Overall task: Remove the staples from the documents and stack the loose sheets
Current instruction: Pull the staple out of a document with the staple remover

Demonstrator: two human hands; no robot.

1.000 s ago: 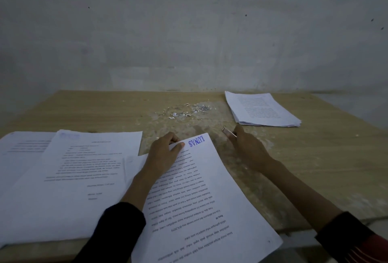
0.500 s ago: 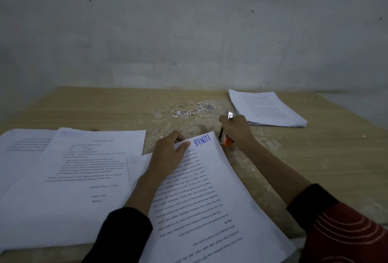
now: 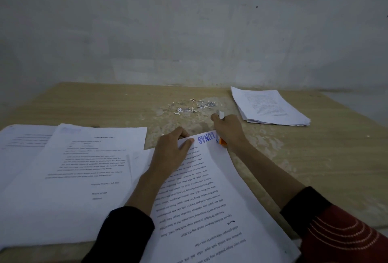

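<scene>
A printed document (image 3: pixel 212 195) with a blue "LUNAS" stamp lies tilted on the wooden table (image 3: pixel 315 158) in front of me. My left hand (image 3: pixel 171 149) presses on its far end, thumb on the top sheet and fingers curled over the edge. At the stamped corner my right hand (image 3: pixel 228 130) grips a small orange and metal staple remover (image 3: pixel 221 128), its metal end poking out above the fist. A stack of loose sheets (image 3: pixel 268 106) sits at the far right.
Several pulled staples and paper scraps (image 3: pixel 193 106) lie scattered at the middle back. More printed documents (image 3: pixel 69 170) overlap on the left, reaching the near edge. A plain wall stands right behind the table.
My right hand moved left from the bare table to the stamped corner with the staple remover, now gripped upright in the fist. The left hand stayed on the document.
</scene>
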